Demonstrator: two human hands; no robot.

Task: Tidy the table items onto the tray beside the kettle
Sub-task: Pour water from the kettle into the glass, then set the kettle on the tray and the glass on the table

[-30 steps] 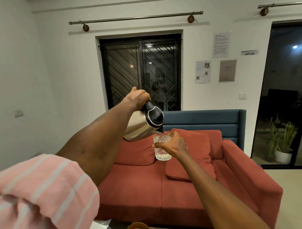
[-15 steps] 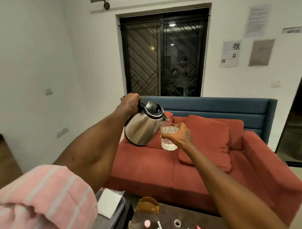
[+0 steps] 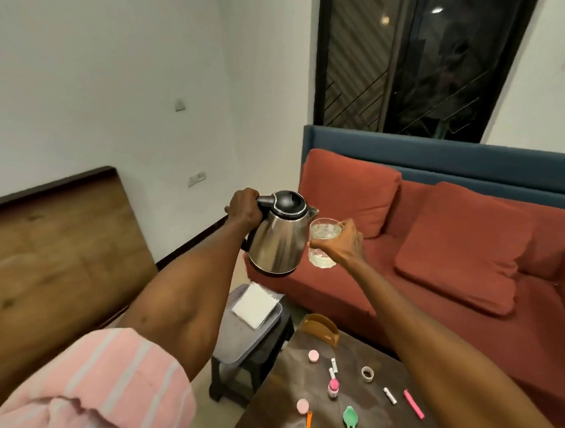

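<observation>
Here the kettle and glass sit gripped in both hands

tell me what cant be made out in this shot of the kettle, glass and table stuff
Head view only:
- Kettle handle: covered by the left hand.
- Glass near side: behind the right hand.
- Green spoon: cut off by the bottom edge.
- Tray front: hidden by the left arm.
- White sticks: too small to identify.

Notepad covers tray's far end.
</observation>
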